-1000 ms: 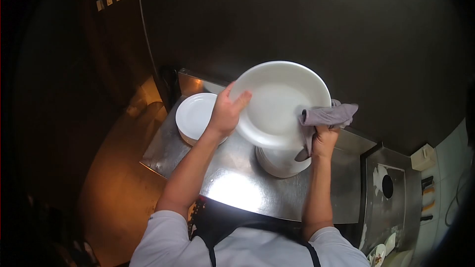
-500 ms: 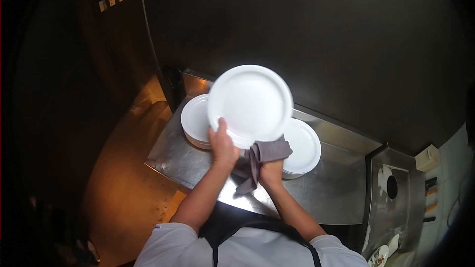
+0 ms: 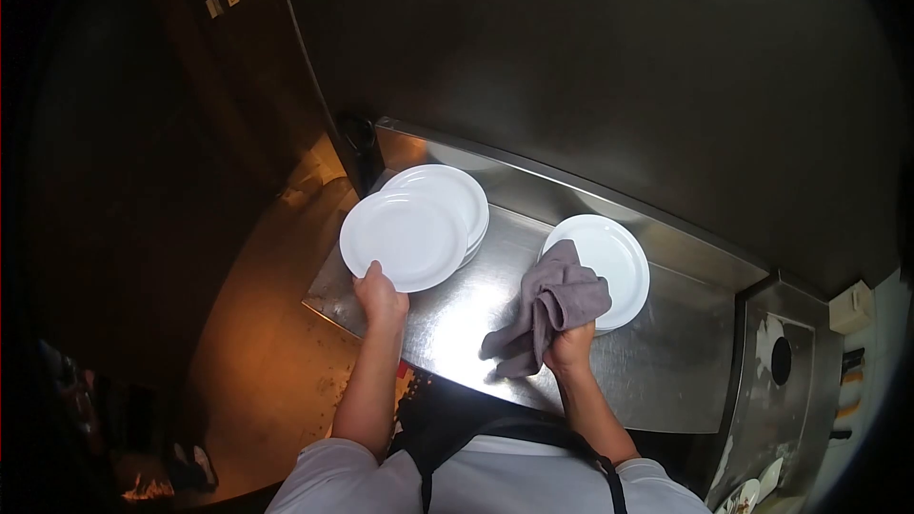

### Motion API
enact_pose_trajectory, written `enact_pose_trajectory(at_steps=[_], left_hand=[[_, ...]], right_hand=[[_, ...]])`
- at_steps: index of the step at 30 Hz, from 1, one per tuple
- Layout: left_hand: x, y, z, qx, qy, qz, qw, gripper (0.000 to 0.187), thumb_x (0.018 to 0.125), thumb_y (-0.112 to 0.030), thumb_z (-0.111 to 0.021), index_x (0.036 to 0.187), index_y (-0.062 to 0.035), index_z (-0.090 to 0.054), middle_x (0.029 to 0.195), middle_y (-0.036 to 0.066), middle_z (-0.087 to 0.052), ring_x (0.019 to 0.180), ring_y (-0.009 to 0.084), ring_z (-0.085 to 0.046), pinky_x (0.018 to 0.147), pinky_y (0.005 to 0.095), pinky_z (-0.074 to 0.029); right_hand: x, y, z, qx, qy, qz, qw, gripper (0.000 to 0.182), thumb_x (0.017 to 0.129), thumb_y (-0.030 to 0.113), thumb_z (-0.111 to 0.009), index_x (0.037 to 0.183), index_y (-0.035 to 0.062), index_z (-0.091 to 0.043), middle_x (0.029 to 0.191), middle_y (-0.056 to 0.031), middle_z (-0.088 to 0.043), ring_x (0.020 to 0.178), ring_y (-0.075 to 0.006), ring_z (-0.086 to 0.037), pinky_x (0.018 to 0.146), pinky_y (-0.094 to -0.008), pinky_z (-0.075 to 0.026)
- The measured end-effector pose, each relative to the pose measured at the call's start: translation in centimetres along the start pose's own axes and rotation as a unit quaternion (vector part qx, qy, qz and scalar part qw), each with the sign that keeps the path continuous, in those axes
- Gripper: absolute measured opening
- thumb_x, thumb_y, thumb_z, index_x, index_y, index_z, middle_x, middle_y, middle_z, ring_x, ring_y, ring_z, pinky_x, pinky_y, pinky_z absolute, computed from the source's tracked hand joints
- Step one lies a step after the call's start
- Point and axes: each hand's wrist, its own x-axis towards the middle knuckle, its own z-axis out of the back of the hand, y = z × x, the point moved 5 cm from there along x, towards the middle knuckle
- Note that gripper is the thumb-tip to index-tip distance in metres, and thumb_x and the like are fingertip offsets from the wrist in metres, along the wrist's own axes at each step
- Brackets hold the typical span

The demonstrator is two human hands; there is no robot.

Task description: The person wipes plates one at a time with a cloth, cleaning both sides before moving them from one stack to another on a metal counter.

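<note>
My left hand (image 3: 380, 294) grips a white plate (image 3: 404, 240) by its near rim — just over the stack (image 3: 447, 192); right hand (image 3: 569, 347) clutches the grey cloth (image 3: 549, 309) beside the counter's (image 3: 457, 319) other plates (image 3: 614, 257).

Bare steel bench (image 3: 495, 295) open between left plate stack (image 3: 447, 192) and right plate stack (image 3: 609, 257). Back closed off by raised steel ledge (image 3: 571, 186) and dark wall (image 3: 590, 57). Right end blocked by steel unit (image 3: 776, 390).
</note>
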Motion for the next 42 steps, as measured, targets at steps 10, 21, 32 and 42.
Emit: enact_pose_trajectory(at_steps=[10, 21, 32, 42], left_hand=[[0.4, 2.4, -2.1, 0.204, -0.013, -0.104, 0.973, 0.056, 0.091, -0.001, -0.051, 0.142, 0.0086, -0.034, 0.142, 0.025, -0.045, 0.126, 0.0364, -0.051, 0.107, 0.0413, -0.042], [-5.2, 2.8, -4.0, 0.326, 0.039, -0.285, 0.901, 0.077, 0.092, -0.019, -0.065, 0.150, 0.0056, -0.020, 0.147, 0.029, -0.034, 0.139, 0.0402, -0.034, 0.116, 0.0470, -0.027], [-18.8, 17.4, -8.4, 0.536, 0.478, -0.200, 0.667, 0.133, 0.073, -0.039, -0.083, 0.148, 0.0106, 0.015, 0.154, 0.039, -0.001, 0.145, 0.0521, -0.009, 0.119, 0.0537, -0.013], [-18.0, 17.9, -8.6, 0.458, 0.478, -0.128, 0.739, 0.129, 0.071, -0.027, -0.083, 0.148, 0.0088, 0.014, 0.153, 0.037, -0.001, 0.144, 0.0514, -0.008, 0.119, 0.0551, -0.011]], right_hand=[[1.2, 11.9, 1.1, -0.333, 0.139, 0.176, 0.916, 0.050, 0.089, 0.030, -0.068, 0.129, 0.0024, -0.053, 0.121, -0.0103, -0.061, 0.108, -0.0232, -0.061, 0.094, -0.0382, -0.050], [12.2, 16.4, 5.9, -0.802, -0.030, -0.143, 0.579, 0.063, 0.080, 0.034, -0.076, 0.129, -0.0006, -0.058, 0.134, -0.0249, -0.056, 0.123, -0.0367, -0.056, 0.099, -0.0417, -0.047], [11.6, 2.5, 4.9, -0.740, 0.146, 0.178, 0.632, 0.071, 0.080, 0.036, -0.074, 0.133, -0.0050, -0.053, 0.133, -0.0289, -0.055, 0.127, -0.0436, -0.050, 0.108, -0.0467, -0.038], [11.6, 8.1, 11.4, -0.816, 0.184, 0.086, 0.541, 0.078, 0.080, 0.033, -0.074, 0.140, -0.0065, -0.044, 0.141, -0.0272, -0.050, 0.136, -0.0401, -0.043, 0.118, -0.0464, -0.026]])
